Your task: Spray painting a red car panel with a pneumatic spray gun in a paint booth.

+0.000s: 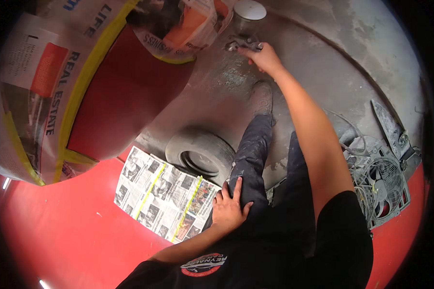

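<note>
The right hand (pixel 266 60) is curled around the handle of a spray gun (pixel 237 44), up near twelve o'clock. The gun has a cup with a white lid (pixel 250 9) on top, and its nose points to nine o'clock. The left hand (pixel 228 211) lies flat at six o'clock, fingers spread, resting on a dark pant leg (pixel 250 153). A shoe (pixel 262 98) is at one o'clock. At ten o'clock is a red panel (pixel 135 94) with paper and yellow tape around it. A tire (pixel 218 148) lies near the middle. A taped paper sheet (pixel 152 192) is between seven and eight o'clock, and a fan (pixel 382 180) is past three.
</note>
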`<state>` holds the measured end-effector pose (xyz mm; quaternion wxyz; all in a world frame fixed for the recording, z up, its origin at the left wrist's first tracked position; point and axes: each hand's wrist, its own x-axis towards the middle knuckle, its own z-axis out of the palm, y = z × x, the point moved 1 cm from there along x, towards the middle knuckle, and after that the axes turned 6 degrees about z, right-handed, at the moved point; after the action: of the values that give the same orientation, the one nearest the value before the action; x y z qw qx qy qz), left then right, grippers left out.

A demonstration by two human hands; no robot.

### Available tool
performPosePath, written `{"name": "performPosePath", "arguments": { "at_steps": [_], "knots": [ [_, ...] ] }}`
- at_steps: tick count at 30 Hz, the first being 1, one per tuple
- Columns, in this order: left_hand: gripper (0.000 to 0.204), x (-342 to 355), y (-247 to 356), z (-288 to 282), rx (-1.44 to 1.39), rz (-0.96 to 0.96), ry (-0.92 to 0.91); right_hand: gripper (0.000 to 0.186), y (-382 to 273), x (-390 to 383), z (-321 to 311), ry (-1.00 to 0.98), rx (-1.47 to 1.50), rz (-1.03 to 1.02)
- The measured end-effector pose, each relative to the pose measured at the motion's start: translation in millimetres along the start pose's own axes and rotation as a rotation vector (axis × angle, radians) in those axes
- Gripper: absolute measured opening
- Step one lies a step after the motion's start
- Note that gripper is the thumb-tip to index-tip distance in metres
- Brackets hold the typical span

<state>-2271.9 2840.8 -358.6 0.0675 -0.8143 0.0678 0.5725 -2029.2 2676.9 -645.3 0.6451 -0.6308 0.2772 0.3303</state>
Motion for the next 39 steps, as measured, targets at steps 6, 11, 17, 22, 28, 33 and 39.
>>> {"name": "performPosePath", "arguments": {
  "at_steps": [6,11,17,22,28,33,39],
  "knots": [
    [0.084,-2.4,4.7,-1.9,-0.097,-0.036,0.014,0.060,13.9,-35.6,-13.9,0.257,-0.200,-0.170],
    [0.076,-7.7,6.1,0.1,-0.248,-0.054,0.182,0.042,-45.6,-203.9,-46.8,0.350,-0.046,-0.513],
    [0.047,-21.9,24.3,-14.0,-0.483,0.373,0.248,0.035,-90.2,-379.6,-120.6,0.187,0.124,-0.186],
    [0.037,-65.4,51.3,-56.2,-0.088,0.471,0.430,0.027,-109.9,-449.7,-167.1,0.139,0.253,-0.306],
    [0.033,-117.9,98.3,-144.4,-0.448,0.593,0.412,0.042,-135.3,-486.1,-172.8,0.035,0.358,-0.399],
    [0.023,-136.1,158.6,-201.0,-0.748,1.074,0.398,0.024,-161.6,-492.2,-182.2,0.130,0.473,-0.427],
    [0.027,-117.7,218.7,-278.8,-1.298,0.984,-0.089,0.023,-245.5,-469.5,-215.5,0.208,0.513,-0.519]
  ]
}}
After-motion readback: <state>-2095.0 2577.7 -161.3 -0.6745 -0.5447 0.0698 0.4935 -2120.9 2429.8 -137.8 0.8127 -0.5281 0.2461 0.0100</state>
